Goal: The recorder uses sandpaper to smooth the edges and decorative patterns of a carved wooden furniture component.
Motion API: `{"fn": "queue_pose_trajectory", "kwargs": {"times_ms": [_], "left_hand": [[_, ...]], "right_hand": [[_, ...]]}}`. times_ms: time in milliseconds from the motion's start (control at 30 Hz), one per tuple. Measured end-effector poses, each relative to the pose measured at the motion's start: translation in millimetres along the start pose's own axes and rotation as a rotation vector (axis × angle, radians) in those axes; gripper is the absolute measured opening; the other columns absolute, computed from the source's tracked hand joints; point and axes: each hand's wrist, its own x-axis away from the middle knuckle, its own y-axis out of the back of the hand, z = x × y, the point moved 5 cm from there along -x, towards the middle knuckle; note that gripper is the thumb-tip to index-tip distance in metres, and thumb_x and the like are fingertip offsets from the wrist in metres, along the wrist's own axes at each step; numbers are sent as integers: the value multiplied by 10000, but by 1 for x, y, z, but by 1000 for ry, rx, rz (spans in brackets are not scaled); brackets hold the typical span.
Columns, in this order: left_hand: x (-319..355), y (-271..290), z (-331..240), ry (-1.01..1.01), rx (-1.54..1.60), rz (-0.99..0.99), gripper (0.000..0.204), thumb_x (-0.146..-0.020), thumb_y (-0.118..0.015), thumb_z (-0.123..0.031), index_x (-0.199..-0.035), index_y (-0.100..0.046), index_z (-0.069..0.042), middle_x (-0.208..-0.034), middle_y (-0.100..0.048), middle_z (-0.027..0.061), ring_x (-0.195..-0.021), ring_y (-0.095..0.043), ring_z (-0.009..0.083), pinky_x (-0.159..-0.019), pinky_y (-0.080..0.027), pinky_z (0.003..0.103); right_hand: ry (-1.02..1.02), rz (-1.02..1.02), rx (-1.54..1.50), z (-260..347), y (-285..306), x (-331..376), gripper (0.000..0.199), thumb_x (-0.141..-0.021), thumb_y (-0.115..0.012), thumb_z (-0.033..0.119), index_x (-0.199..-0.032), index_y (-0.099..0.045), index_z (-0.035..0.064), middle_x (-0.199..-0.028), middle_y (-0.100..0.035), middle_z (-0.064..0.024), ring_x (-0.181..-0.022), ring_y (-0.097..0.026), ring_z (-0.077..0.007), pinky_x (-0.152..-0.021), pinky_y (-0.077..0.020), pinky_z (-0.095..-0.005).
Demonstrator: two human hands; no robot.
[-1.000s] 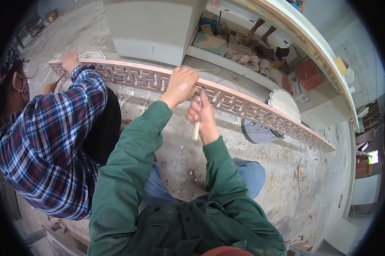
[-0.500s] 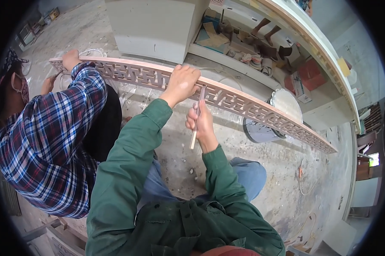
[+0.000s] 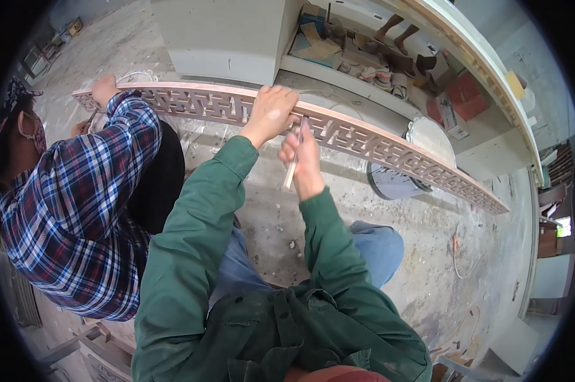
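Note:
A long pink-brown wooden lattice panel (image 3: 354,141) with a cut-out geometric pattern runs across the view on its edge. My left hand (image 3: 271,114) is closed over its top edge near the middle. Just right of it, my right hand (image 3: 302,153) grips a thin, flat file-like stick (image 3: 291,174). The stick's upper end reaches into an opening of the lattice, and its pale lower end sticks out below my fingers. Slight motion blur softens my right fingers, and the stick's exact kind is unclear.
At left a co-worker in a plaid shirt (image 3: 77,204) holds the panel's far end with one hand (image 3: 104,90). A paint bucket (image 3: 389,181) stands behind the panel, below a round pale lid (image 3: 431,141). A white cabinet (image 3: 220,38) and a cluttered shelf (image 3: 351,76) lie beyond.
My right hand and the stick have moved up toward the panel, so the stick sits farther into the opening. My left hand keeps its hold. The panel's right end appears slightly higher.

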Motion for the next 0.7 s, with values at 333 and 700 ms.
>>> {"fn": "queue_pose_trajectory", "kwargs": {"times_ms": [333,700], "left_hand": [[3,0,1,11,-1,-1,341,-637,-767,-226,-864,-551,-92,-822,-580,43,-856,-560,253,-751,-379,384],[6,1,-4,-11,15,-10,348,-597,-788,-209,-832,-562,-87,-824,-592,54,-864,-565,258,-760,-387,388]], "right_hand": [[-99,223,-75,-1,12,36,307,-1020,-366,381,-864,-464,135,-537,-344,34,-383,-306,-112,-385,-263,-274],[37,183,106,-3,41,90,348,-1015,-347,451,-867,-419,144,-528,-320,39,-348,-272,-96,-363,-249,-259]]}}
